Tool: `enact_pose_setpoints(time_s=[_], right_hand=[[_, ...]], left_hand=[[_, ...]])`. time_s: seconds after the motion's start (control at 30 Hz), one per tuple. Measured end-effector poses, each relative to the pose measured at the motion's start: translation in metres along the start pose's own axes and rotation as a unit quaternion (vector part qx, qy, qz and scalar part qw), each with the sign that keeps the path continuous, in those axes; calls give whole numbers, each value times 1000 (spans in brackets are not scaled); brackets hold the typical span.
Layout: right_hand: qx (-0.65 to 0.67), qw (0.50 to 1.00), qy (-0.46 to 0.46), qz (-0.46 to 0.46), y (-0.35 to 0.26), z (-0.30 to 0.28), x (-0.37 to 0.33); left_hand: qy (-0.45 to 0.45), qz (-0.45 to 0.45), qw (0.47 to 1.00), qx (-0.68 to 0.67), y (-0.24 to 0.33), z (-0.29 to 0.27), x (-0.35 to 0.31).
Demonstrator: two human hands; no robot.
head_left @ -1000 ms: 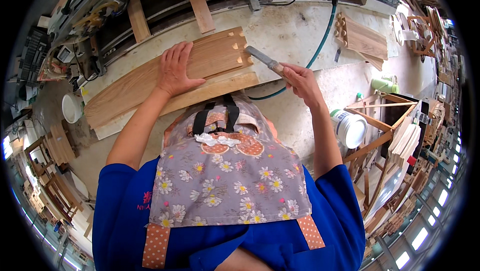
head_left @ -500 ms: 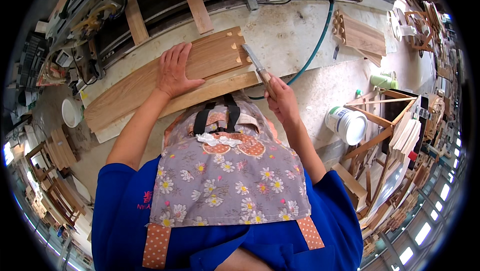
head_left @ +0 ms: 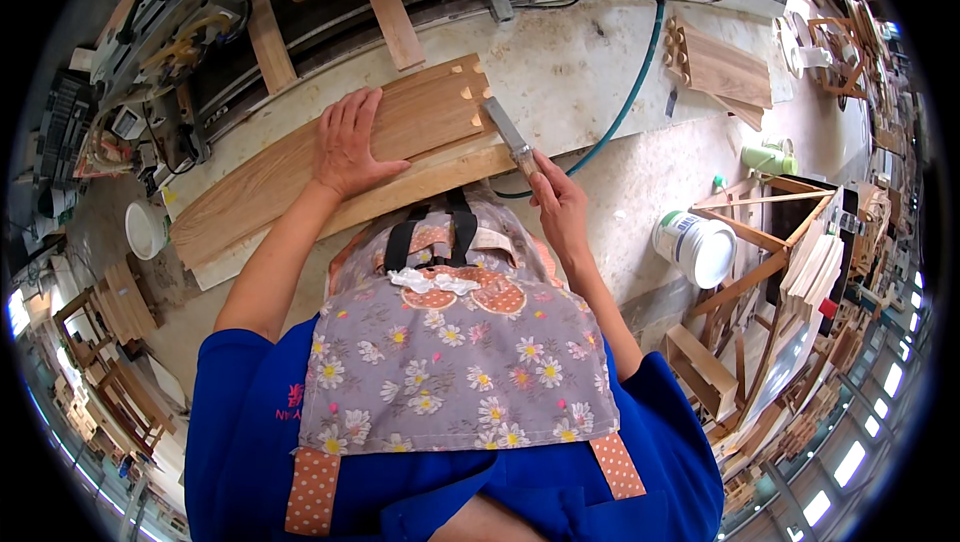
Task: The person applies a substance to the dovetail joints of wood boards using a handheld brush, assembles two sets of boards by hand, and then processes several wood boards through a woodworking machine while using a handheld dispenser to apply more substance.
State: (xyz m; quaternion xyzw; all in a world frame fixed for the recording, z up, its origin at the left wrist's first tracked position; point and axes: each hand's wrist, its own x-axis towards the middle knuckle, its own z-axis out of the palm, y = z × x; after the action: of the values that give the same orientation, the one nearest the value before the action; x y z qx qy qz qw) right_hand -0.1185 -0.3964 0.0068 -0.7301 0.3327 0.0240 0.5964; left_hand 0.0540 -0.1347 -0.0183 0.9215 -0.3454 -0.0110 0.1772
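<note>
A long brown wooden board (head_left: 270, 167) lies slanted across the worktop in front of me, with several small pale rounded cut-outs along its right end. My left hand (head_left: 350, 145) rests flat on it, fingers stretched and thumb spread, over the near edge. Just right of the board's end, my right hand (head_left: 558, 194) is closed round the handle of a flat-bladed chisel (head_left: 510, 129). The blade points up and left, its tip at the corner of the board's end; whether it touches the wood I cannot tell. A narrower wooden strip (head_left: 440, 177) runs along the near side, against my apron.
Behind the board stands a machine bed with wooden slats (head_left: 390, 17). A teal hose (head_left: 632, 92) curves down on the right. Further right are wooden pieces (head_left: 725, 67), a white bucket (head_left: 697, 247) and a wooden frame rack (head_left: 750, 232). Another white bucket (head_left: 145, 230) is at left.
The chisel has turned so more of its broad face shows, and my right hand has moved slightly toward me. My left hand and the board have hardly moved.
</note>
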Motion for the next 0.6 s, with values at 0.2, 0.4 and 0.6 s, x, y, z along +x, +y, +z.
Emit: enact_pose_setpoints(time_s=[0.2,0.4,0.6], right_hand=[[25,999,18,-39,-10,15,25],[126,988,-49,78,-9,-38,17],[24,985,-136,105,-31,-74,11]], left_hand=[[4,7,1000,-3,0,1,0],[6,1,1000,-1,0,3,-1],[7,1,1000,3,0,2,-1]])
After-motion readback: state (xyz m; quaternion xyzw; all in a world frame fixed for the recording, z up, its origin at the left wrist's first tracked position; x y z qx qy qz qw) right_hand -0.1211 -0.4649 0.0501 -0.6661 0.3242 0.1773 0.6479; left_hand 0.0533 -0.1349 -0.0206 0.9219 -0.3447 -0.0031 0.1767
